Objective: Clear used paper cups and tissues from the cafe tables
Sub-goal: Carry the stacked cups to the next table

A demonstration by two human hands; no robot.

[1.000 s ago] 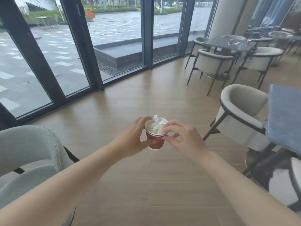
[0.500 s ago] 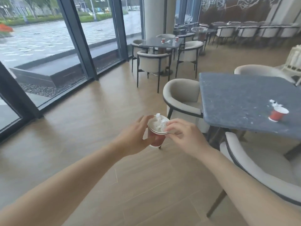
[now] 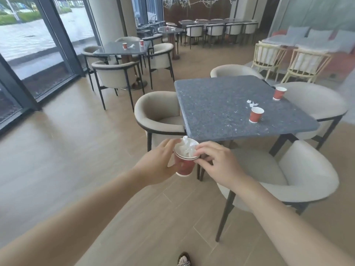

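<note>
My left hand (image 3: 157, 166) grips a stack of red paper cups (image 3: 185, 166) at chest height, with crumpled white tissue (image 3: 187, 147) stuffed inside. My right hand (image 3: 217, 163) pinches the rim of the top cup. Ahead, a grey speckled table (image 3: 221, 112) carries two more red cups, one near the front right (image 3: 255, 115) and one at the far right edge (image 3: 279, 93). Scraps of white tissue (image 3: 252, 103) lie between them.
Beige armchairs surround the table: one on its left (image 3: 157, 112), one in front of me on the right (image 3: 299, 181). A farther table (image 3: 117, 49) by the windows holds two red cups and tissue. Glass walls run along the left. Wooden floor lies open on my left.
The view has swung right from the windows to the grey table, which now sits closer and fully in sight. Both hands keep the same hold on the cup stack.
</note>
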